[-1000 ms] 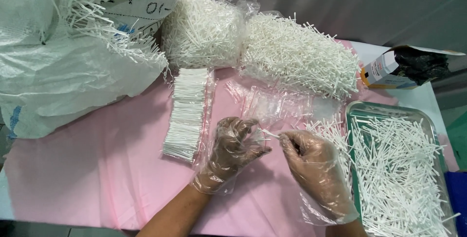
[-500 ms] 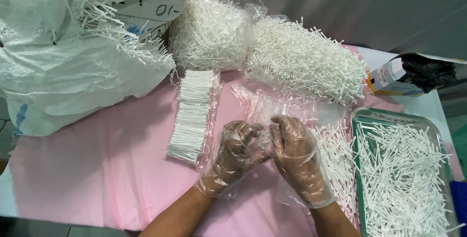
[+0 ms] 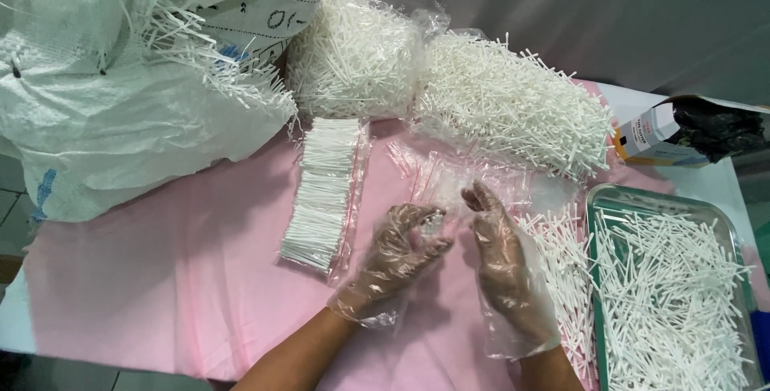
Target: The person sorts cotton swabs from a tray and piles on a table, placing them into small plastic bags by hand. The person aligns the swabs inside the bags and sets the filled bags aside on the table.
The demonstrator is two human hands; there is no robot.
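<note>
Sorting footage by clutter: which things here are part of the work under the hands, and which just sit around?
In use: left hand, right hand, clear sleeves, loose white sticks, metal tray.
Lying about: woven sack, filled packet, open carton.

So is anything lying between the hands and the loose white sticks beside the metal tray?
Nothing visible does. The right hand lies directly beside the loose white sticks on the pink cloth, left of the metal tray. The left hand pinches clear plastic near the right fingertips.
</note>
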